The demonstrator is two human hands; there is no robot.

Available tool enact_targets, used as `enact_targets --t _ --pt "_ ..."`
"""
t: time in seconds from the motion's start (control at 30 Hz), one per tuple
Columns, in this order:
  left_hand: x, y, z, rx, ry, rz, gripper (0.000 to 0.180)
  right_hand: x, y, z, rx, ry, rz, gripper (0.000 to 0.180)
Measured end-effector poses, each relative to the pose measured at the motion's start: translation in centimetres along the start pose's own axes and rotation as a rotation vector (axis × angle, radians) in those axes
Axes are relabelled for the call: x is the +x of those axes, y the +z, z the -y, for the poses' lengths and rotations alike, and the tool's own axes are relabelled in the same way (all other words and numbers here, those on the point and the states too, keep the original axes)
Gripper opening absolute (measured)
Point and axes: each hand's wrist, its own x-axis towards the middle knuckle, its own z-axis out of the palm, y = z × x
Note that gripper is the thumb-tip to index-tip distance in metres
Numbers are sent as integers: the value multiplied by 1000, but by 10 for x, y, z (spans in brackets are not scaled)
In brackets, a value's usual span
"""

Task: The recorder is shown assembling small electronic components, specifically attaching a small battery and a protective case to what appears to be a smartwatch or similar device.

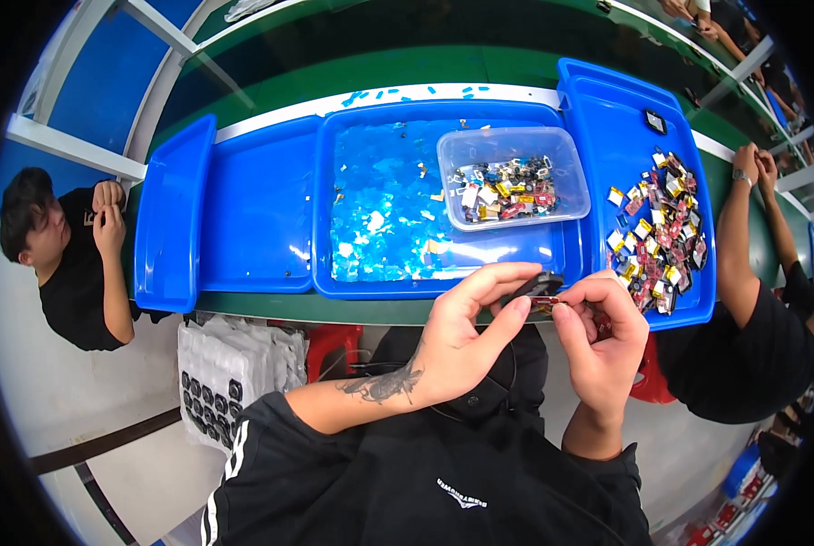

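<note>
Close in front of my body, both hands meet over the front edge of the bench. My left hand (466, 332) is closed around a small black plastic case (543, 282), thumb on the near side. At the case's near edge shows a small red circuit board (543, 300). My right hand (604, 344) pinches at the right end of this board with thumb and forefinger; its other fingers are curled and partly hidden. Just beyond my hands, a clear plastic box (566, 150) holds a heap of small electronic parts. Similar loose circuit boards (653, 246) fill the near part of the right blue tray (598, 100).
The clear box stands in a middle blue tray (371, 289) strewn with blue film scraps. Further left are another blue tray (252, 209) and a tilted one (172, 218). A co-worker (80, 264) sits at the left, another (743, 355) at the right. Bagged black parts (211, 400) stand below.
</note>
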Motion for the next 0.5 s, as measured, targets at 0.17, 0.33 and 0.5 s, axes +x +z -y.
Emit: enact_targets --t 0.17,0.33,0.5 --pt "3 -6 -12 -100 -185 89 37 7 1 7 -208 -229 11 17" --pt "1 -10 -14 -559 -390 -2 39 17 7 11 -423 -525 70 27" --pt "4 -18 -18 -579 -363 25 40 24 -3 10 -589 -757 194 36"
